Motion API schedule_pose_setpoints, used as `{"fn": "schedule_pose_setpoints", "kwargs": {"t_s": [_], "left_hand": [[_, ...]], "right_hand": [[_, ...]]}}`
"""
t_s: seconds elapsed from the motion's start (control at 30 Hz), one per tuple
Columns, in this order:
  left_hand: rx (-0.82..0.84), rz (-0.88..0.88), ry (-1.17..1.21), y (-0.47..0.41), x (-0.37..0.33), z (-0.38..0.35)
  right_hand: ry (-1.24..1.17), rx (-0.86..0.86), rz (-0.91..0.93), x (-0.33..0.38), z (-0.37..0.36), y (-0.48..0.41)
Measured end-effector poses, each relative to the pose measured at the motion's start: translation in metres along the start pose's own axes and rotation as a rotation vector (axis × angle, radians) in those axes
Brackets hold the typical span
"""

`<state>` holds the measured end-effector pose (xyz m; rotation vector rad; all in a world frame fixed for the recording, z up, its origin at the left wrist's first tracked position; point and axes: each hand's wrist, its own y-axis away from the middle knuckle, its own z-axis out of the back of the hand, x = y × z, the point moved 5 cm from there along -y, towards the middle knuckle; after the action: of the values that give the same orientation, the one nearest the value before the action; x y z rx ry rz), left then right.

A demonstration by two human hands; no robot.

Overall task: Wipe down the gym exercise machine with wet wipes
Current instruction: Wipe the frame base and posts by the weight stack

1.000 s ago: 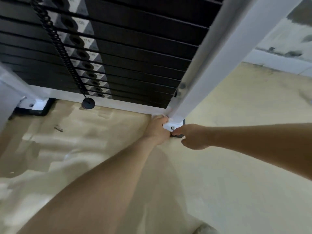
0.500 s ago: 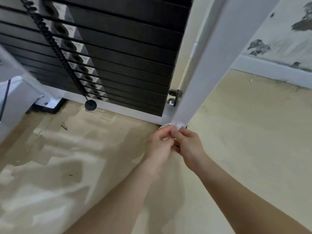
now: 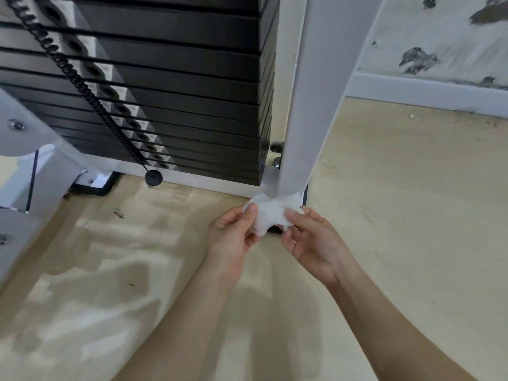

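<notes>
A crumpled white wet wipe (image 3: 272, 213) is stretched between both hands, just in front of the foot of the machine's white upright post (image 3: 308, 105). My left hand (image 3: 233, 232) pinches its left edge between thumb and fingers. My right hand (image 3: 310, 237) pinches its right edge. To the left of the post stands the black weight stack (image 3: 178, 86), with a coiled black cord (image 3: 82, 86) running down across it to a round black knob (image 3: 153, 177). The wipe hides the post's base plate.
A second white frame member (image 3: 41, 149) with bolts slants in at the left, on a black foot pad (image 3: 93, 185). Beige floor (image 3: 398, 215) spreads to the right up to a stained wall and white skirting board (image 3: 426, 92).
Both hands have drawn back from the post's base and now spread the wipe apart between them. The view has shifted right and closer.
</notes>
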<state>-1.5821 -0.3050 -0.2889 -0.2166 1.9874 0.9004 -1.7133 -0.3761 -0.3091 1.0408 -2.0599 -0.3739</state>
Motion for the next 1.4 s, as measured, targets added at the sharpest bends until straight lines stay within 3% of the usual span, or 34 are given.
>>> {"fn": "schedule_pose_setpoints", "kwargs": {"t_s": [0.13, 0.3, 0.4, 0.47, 0.57, 0.7, 0.87, 0.97, 1.03, 1.1, 1.17, 1.2, 1.3, 1.4], "left_hand": [[0.023, -0.002, 0.103, 0.006, -0.008, 0.003], [0.231, 0.038, -0.035, 0.012, -0.014, -0.004], [0.409, 0.106, -0.203, 0.018, -0.014, -0.012], [0.442, 0.108, -0.250, 0.019, -0.017, -0.013], [0.266, -0.051, -0.370, 0.011, -0.025, 0.000], [-0.119, -0.258, -0.518, -0.004, -0.021, 0.021], [-0.397, -0.137, -0.431, -0.039, 0.013, 0.025], [-0.470, -0.086, -0.300, -0.057, 0.019, 0.021], [-0.500, -0.064, -0.192, -0.066, 0.020, 0.014], [-0.488, -0.021, -0.141, -0.073, 0.027, 0.005], [-0.431, 0.057, 0.018, -0.075, 0.034, -0.012], [-0.419, 0.090, 0.101, -0.075, 0.039, -0.019], [-0.377, 0.083, 0.105, -0.065, 0.045, -0.037], [-0.177, -0.037, -0.060, -0.041, 0.046, -0.053]], "right_hand": [[0.166, 0.068, 0.034, 0.011, 0.004, 0.006], [0.456, 0.224, -0.172, 0.011, 0.008, 0.016], [0.448, 0.253, -0.155, 0.003, 0.004, 0.010], [0.424, 0.340, -0.168, -0.004, -0.002, 0.010], [0.645, 0.352, -0.167, 0.003, 0.004, 0.015], [1.031, -0.002, -0.019, 0.033, 0.035, 0.013], [1.324, -0.470, 0.421, 0.057, 0.048, -0.018], [1.423, -0.522, 0.553, 0.063, 0.034, -0.030], [1.360, -0.571, 0.565, 0.067, 0.030, -0.036], [0.943, -0.623, 0.514, 0.066, 0.035, -0.042], [0.447, -0.569, 0.395, 0.053, 0.034, -0.051], [0.329, -0.521, 0.363, 0.047, 0.033, -0.054], [0.424, -0.322, 0.382, 0.035, 0.013, -0.043], [0.629, -0.136, 0.431, 0.011, -0.006, -0.018]]}}
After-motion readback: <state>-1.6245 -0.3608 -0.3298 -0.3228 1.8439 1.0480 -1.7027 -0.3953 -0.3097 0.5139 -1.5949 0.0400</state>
